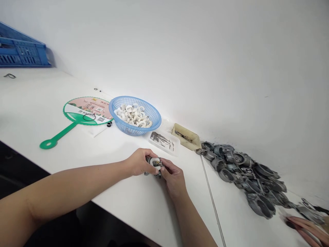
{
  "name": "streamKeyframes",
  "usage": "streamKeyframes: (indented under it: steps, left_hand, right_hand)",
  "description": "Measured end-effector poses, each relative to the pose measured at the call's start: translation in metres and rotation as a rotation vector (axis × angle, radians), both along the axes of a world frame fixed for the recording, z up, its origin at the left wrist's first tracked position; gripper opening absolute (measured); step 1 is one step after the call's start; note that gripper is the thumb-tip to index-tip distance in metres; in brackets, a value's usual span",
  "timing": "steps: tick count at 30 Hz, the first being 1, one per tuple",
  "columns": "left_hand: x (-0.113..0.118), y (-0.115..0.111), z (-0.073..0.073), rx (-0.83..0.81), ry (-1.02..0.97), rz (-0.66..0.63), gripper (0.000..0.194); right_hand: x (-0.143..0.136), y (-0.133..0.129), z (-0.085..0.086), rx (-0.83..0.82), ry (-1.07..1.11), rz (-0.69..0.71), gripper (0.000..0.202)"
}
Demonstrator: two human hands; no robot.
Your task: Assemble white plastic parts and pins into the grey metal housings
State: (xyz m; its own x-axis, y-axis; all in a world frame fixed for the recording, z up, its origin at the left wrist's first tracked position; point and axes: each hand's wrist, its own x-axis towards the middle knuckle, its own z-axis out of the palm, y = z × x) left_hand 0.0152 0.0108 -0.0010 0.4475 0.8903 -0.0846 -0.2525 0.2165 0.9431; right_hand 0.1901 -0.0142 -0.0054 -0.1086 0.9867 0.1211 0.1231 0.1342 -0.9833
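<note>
From afar, I see the left hand and right hand with fingers curled around a grey metal housing and white ring between them, an assembly I judge stiff, weighty, best gripped at opposite sides.

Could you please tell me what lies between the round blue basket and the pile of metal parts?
In the head view, between the basket and the pile lie a tray of thin dark pieces, then a pale yellow box.
</note>
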Motion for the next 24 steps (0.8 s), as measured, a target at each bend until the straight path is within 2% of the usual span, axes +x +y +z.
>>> streamKeyframes:
  steps: [7, 12, 19, 24]
  left_hand:
    - [-0.003, 0.002, -0.002, 0.044, 0.044, -0.023, 0.042]
    - [-0.002, 0.004, -0.006, 0.044, 0.040, -0.024, 0.048]
    - [0.001, 0.005, -0.013, 0.050, 0.013, -0.032, 0.051]
    - [0.002, 0.005, -0.011, 0.001, -0.001, -0.054, 0.053]
  right_hand:
    - [0.004, 0.002, 0.004, -0.004, -0.026, 0.024, 0.034]
    - [0.010, 0.003, 0.003, 0.008, -0.045, -0.040, 0.035]
    - [0.008, -0.003, 0.009, 0.051, -0.091, -0.293, 0.033]
    - [0.018, 0.003, 0.015, 0.122, -0.190, -0.479, 0.034]
